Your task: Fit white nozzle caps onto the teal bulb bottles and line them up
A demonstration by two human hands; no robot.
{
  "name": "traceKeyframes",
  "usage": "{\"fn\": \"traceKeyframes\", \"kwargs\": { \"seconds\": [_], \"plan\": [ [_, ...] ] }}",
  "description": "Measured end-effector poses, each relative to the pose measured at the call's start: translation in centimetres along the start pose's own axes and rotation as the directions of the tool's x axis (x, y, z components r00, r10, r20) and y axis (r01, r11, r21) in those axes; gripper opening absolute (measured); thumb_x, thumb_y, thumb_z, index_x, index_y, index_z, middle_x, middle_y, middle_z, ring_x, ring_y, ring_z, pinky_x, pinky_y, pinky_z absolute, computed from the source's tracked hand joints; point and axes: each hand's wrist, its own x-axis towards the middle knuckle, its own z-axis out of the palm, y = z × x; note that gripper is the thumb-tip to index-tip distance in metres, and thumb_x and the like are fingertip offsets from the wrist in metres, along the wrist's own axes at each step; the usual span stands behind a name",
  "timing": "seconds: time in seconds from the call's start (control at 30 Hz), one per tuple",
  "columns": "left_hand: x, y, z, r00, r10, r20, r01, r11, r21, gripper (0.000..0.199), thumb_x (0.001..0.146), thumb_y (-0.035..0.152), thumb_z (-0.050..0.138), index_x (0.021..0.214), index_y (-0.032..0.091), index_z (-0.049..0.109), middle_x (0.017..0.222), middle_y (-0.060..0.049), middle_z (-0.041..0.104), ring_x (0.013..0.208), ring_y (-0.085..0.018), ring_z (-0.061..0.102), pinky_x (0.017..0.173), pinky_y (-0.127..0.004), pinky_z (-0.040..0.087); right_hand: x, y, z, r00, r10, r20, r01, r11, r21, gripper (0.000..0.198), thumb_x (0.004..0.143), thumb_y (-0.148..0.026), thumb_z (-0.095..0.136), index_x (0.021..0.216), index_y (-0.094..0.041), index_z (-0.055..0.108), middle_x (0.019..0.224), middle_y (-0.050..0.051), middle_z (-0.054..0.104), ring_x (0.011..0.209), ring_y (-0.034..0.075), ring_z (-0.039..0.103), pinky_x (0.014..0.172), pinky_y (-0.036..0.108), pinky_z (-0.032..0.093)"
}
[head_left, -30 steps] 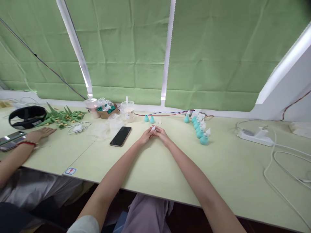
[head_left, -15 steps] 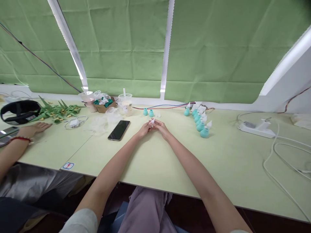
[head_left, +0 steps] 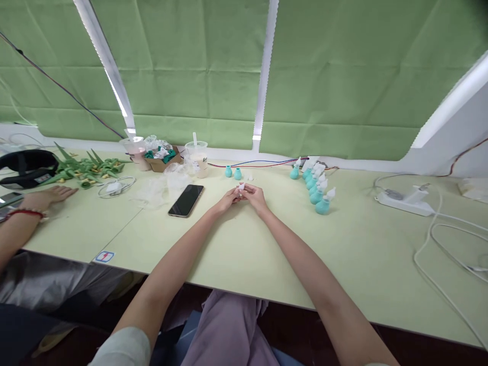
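Observation:
Over the middle of the table, my left hand (head_left: 227,200) and my right hand (head_left: 255,197) meet at the fingertips. Both are closed around a small white pointed tip (head_left: 241,187); its lower part is hidden by the fingers. Just beyond them stand two teal rubber bulbs (head_left: 238,174) with open necks. Beside these lie a few tiny white pieces (head_left: 250,178), too small to make out. Off to the right, several teal bulbs with white pointed tips (head_left: 322,205) form a slanting row.
A phone (head_left: 186,201) lies left of my arms, near crumpled clear plastic (head_left: 152,192). Behind are drink cups (head_left: 197,161) and a cardboard box (head_left: 162,162). A power strip (head_left: 406,202) with cables is at right. Another person's hand (head_left: 51,196) rests at far left.
My hands stay together on the white tip, with only slight finger movement. The view has shifted a little; the bulbs stand as before.

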Motion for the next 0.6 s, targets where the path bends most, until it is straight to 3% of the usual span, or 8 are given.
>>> {"fn": "traceKeyframes", "kwargs": {
  "seconds": [0.2,0.37,0.47,0.6],
  "plan": [
    [0.10,-0.45,0.15,0.999,-0.012,-0.034,0.013,1.000,0.018,0.052,0.078,0.068,0.051,0.080,0.016,0.048,0.066,0.001,0.045,0.055,-0.008,0.032,0.053,-0.025,0.025,0.14,0.09,0.29,0.999,-0.027,-0.044,0.025,0.999,-0.044,0.048,0.058,-0.039,0.077,0.098,-0.015,0.069,0.095,0.007,0.072,0.060,0.015,0.064,0.066,0.032,0.057],
    [0.05,-0.85,0.19,0.996,0.035,-0.087,-0.024,0.992,0.124,0.056,0.081,0.070,0.042,0.083,0.015,0.051,0.061,0.002,0.042,0.054,-0.009,0.032,0.052,-0.025,0.025,0.14,-0.10,-0.06,0.999,0.028,0.022,-0.028,1.000,-0.001,0.047,0.060,-0.045,0.076,0.099,-0.019,0.069,0.095,0.005,0.072,0.060,0.012,0.063,0.064,0.028,0.055],
    [-0.14,-0.61,0.16,0.994,0.058,-0.094,-0.035,0.973,0.227,0.055,0.086,0.066,0.033,0.086,0.015,0.052,0.057,0.004,0.036,0.051,-0.009,0.030,0.052,-0.025,0.025,0.22,0.01,-0.34,0.998,0.055,0.017,-0.055,0.998,0.007,0.046,0.069,-0.056,0.067,0.098,-0.020,0.069,0.092,0.004,0.071,0.062,0.012,0.064,0.062,0.026,0.054],
    [-0.42,0.06,-0.06,0.994,0.049,-0.097,-0.002,0.899,0.437,0.046,0.093,0.054,0.028,0.085,0.016,0.053,0.056,0.004,0.039,0.053,-0.011,0.036,0.057,-0.026,0.030,0.44,0.44,-0.42,0.998,0.056,-0.041,-0.057,0.998,-0.024,0.047,0.073,-0.062,0.059,0.093,-0.021,0.069,0.096,0.005,0.070,0.062,0.013,0.064,0.057,0.026,0.052]
  ]
}}
